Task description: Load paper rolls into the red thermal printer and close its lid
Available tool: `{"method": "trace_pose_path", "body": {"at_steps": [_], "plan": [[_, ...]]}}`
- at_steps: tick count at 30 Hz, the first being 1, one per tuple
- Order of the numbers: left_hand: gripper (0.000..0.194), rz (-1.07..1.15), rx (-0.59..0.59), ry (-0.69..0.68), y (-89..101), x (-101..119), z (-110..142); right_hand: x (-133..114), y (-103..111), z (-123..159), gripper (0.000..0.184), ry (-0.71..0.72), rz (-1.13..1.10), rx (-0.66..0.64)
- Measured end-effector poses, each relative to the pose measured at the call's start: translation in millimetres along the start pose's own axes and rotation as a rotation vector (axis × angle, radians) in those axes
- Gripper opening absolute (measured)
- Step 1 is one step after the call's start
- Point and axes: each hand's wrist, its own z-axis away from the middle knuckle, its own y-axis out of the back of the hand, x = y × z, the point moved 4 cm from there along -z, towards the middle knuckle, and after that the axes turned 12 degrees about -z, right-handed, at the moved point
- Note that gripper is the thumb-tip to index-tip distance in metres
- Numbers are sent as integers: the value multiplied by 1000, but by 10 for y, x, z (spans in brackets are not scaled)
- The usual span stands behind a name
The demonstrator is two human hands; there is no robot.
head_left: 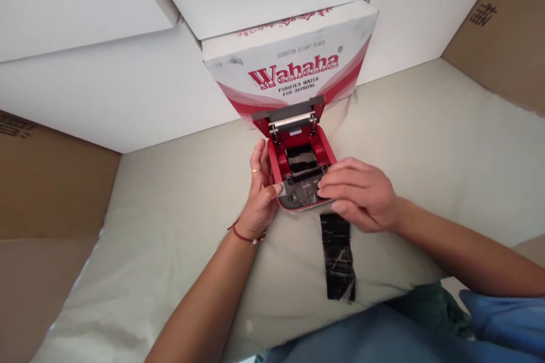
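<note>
A small red label printer stands on the cloth with its lid raised. Inside its bay sits a black roll, and a shiny black strip lies across the dark front panel. My left hand grips the printer's left side, thumb on the front corner and fingers along the outer wall. At the front right, my right hand has its fingers closed together, the tips on the strip's right edge; the thumb is below them. A separate creased black piece lies just below the printer.
Behind the printer stands a white and red Wahaha water carton, close to the raised lid. White boxes line the back. Brown cardboard borders the left side, with more cardboard at right. Pale green cloth covers the surface.
</note>
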Motion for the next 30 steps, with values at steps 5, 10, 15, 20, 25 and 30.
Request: {"method": "trace_pose_path", "body": {"at_steps": [5, 10, 15, 20, 25, 30], "plan": [[100, 62, 6, -26, 18, -72, -40, 279, 129, -592, 35, -536, 218, -263], [102, 70, 0, -55, 41, -125, -81, 570, -195, -1002, 26, -813, 593, -753], [105, 59, 2, -77, 44, -170, -111, 623, -455, -1083, 32, -847, 691, -861], [108, 47, -39, -101, 50, -230, -141, 655, -428, -1048, 30, -868, 706, -868], [106, 52, -55, -124, 45, -247, -153, 538, -205, -982, 26, -884, 557, -710], [102, 91, -51, -132, 26, -221, -171, 65, 460, -745, 19, -820, 87, -471]]}}
